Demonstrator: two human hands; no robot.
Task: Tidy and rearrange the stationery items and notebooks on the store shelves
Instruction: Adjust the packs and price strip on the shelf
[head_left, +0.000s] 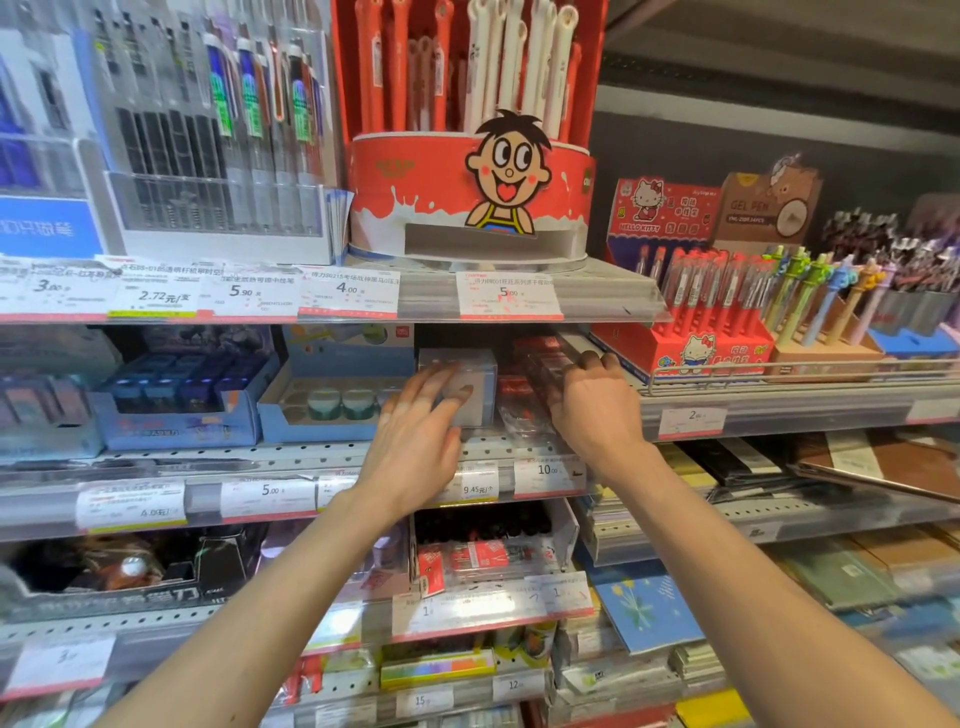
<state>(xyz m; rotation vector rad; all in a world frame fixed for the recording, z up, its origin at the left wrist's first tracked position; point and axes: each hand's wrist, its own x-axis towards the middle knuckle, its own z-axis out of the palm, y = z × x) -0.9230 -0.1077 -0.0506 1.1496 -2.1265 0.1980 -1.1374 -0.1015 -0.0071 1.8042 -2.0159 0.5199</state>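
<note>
Now both hands are reaching into the middle shelf (291, 457): the left hand (415, 436) is lying with straight fingers against a pale box (475, 384), and the right hand (597, 400) is curling its fingers over clear red packs (535, 364). They seem to be squaring this row; next, probably, nudging the box flush. Farther up, a red pen stand (415, 197) is sitting beside racked pens (228, 130).

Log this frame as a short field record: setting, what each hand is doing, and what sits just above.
setting: store stationery shelves with price tags
left hand: fingers spread, resting on a pale box on the middle shelf
right hand: fingers curled over clear red packs beside that box
above: round red cartoon pen display
right of hands: Hello Kitty pen box
</note>
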